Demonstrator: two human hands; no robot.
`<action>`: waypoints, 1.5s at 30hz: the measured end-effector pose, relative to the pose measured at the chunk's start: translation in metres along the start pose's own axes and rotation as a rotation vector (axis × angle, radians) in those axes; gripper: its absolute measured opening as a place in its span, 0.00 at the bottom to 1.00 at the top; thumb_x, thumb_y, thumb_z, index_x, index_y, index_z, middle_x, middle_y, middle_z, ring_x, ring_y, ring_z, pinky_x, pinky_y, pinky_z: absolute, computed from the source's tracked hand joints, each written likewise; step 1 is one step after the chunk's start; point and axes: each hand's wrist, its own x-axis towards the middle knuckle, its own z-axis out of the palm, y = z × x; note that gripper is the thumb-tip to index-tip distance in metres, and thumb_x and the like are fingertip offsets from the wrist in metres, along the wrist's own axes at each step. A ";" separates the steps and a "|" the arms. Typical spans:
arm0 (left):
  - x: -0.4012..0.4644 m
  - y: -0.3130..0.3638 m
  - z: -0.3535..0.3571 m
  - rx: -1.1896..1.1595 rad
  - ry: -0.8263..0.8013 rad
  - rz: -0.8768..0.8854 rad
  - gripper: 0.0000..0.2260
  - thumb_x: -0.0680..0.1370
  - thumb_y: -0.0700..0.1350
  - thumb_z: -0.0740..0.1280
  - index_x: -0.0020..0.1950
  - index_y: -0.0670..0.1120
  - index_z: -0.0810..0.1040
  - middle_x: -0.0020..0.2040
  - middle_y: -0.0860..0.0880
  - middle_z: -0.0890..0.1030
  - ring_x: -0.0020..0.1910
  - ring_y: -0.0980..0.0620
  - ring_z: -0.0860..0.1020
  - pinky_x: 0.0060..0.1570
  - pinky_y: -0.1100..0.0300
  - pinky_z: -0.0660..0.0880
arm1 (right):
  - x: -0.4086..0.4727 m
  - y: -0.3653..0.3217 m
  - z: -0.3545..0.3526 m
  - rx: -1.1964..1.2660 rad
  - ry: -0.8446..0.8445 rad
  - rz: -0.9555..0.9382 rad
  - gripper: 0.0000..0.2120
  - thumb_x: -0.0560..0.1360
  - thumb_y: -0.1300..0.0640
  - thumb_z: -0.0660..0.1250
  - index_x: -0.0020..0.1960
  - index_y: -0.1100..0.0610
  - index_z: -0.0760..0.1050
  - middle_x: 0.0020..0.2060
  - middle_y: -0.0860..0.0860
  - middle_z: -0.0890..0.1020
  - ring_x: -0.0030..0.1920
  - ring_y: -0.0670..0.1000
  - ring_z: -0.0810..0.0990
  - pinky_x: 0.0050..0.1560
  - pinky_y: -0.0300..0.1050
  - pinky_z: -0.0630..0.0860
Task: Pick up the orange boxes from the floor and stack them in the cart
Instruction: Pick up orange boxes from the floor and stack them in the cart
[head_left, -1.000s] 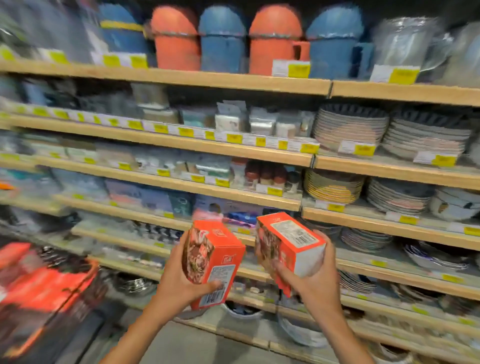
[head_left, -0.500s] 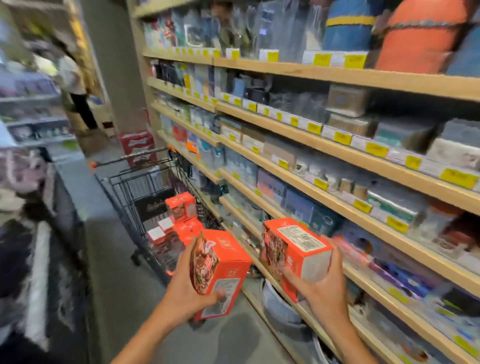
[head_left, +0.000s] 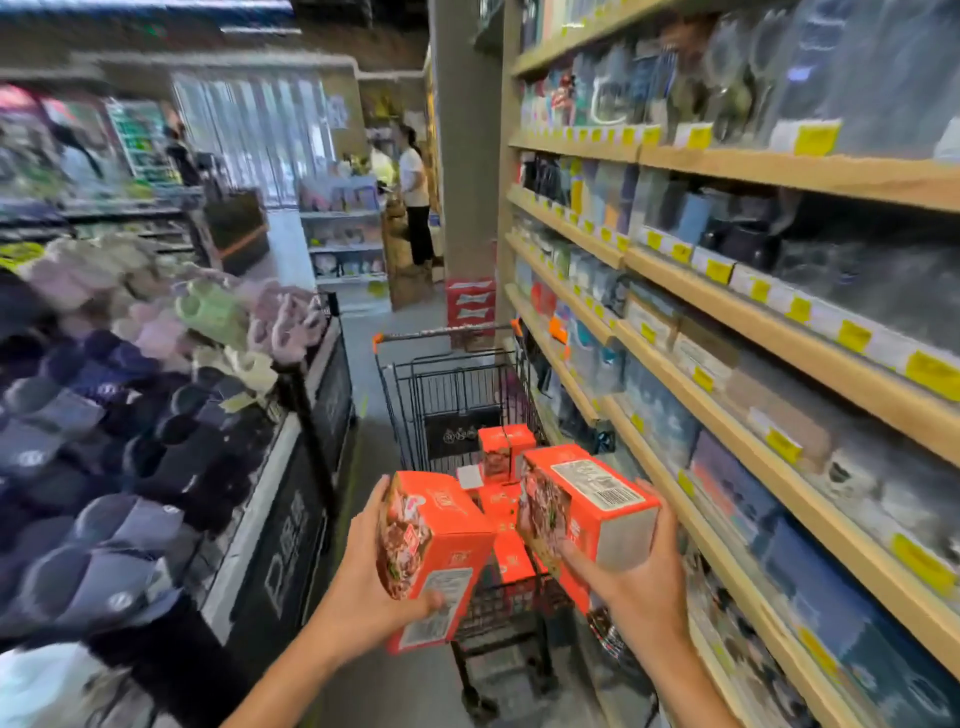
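Note:
My left hand (head_left: 363, 582) grips an orange box (head_left: 441, 545) by its side, picture face turned left. My right hand (head_left: 634, 577) holds a second orange box (head_left: 587, 504) from underneath, its white label facing up. Both boxes hover over the near end of a black wire cart (head_left: 447, 384) with an orange-tipped handle. Inside the cart lie several orange boxes (head_left: 506, 449), some stacked upright toward the far end, others partly hidden behind the two I hold.
Wooden shelves (head_left: 727, 291) with yellow price tags run along the right, close to the cart. A display bin of slippers (head_left: 156, 389) fills the left. A narrow grey aisle runs between them. A person (head_left: 415, 197) stands far ahead by a pillar.
The view has swung left from the shelves to look down the aisle. The cart now sits straight ahead, and both held boxes have come over its near end.

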 end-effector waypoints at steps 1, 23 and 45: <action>0.007 -0.001 0.004 -0.004 0.008 -0.002 0.60 0.62 0.47 0.85 0.77 0.68 0.44 0.75 0.56 0.63 0.72 0.57 0.70 0.68 0.58 0.71 | 0.014 0.006 0.001 0.005 -0.007 0.001 0.42 0.56 0.43 0.86 0.62 0.39 0.66 0.55 0.37 0.78 0.54 0.31 0.77 0.55 0.42 0.75; 0.197 -0.118 0.007 -0.008 0.027 -0.131 0.56 0.59 0.53 0.85 0.76 0.66 0.53 0.68 0.59 0.64 0.70 0.62 0.68 0.71 0.54 0.67 | 0.206 0.152 0.119 -0.152 -0.057 0.235 0.46 0.59 0.53 0.86 0.68 0.42 0.63 0.54 0.36 0.77 0.56 0.37 0.77 0.50 0.42 0.76; 0.432 -0.257 0.039 0.023 -0.146 -0.313 0.54 0.57 0.48 0.85 0.74 0.67 0.56 0.68 0.56 0.64 0.69 0.61 0.68 0.71 0.55 0.67 | 0.378 0.364 0.238 -0.361 -0.081 0.488 0.46 0.58 0.57 0.86 0.68 0.52 0.63 0.52 0.47 0.78 0.49 0.32 0.78 0.43 0.22 0.71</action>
